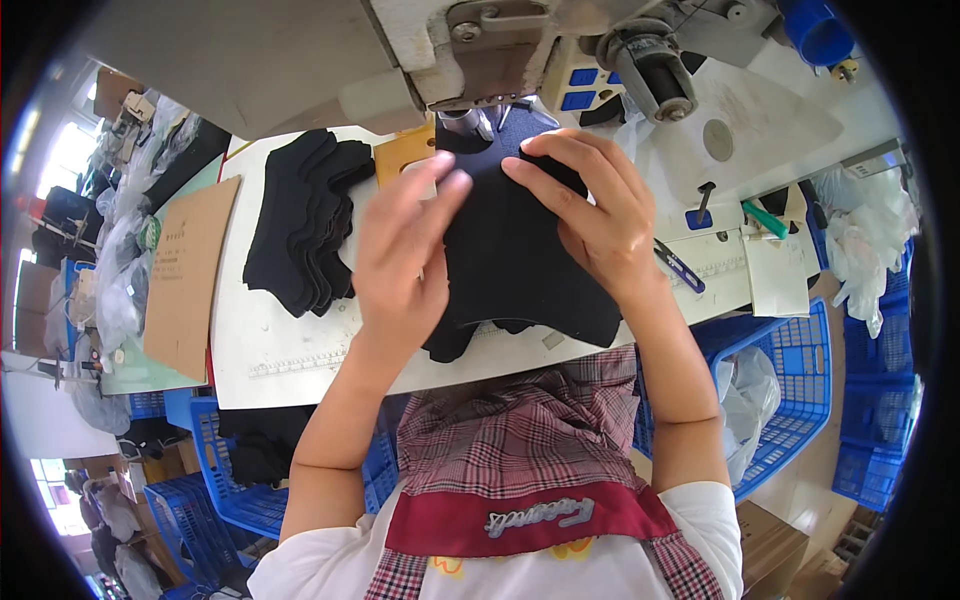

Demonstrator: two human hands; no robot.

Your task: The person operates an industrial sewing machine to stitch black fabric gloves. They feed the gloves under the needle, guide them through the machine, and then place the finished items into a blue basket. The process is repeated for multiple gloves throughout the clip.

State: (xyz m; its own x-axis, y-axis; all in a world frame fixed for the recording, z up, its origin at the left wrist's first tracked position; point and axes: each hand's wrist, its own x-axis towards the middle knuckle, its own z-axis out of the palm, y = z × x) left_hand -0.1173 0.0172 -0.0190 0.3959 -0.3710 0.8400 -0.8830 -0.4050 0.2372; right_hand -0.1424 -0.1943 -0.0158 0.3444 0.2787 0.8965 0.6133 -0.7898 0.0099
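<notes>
A black cut fabric piece [515,260] lies on the white sewing table, its far end under the presser foot [470,122] of a sewing machine [500,50]. Over its left side is my left hand [400,255], fingers stretched and apart, slightly smeared by motion; contact with the cloth is unclear. My right hand [605,205] is at the right side of the piece, its two foremost fingertips on the cloth just short of the presser foot. Its fingers are apart, and the thumb tip is partly hidden. More black fabric shows beneath the piece's near edge.
A stack of black cut pieces [305,220] lies left on the table, beside a brown cardboard sheet [188,280]. Small snips [680,268] and a green-handled tool [765,220] lie right. Blue baskets [800,375] stand below the table on both sides.
</notes>
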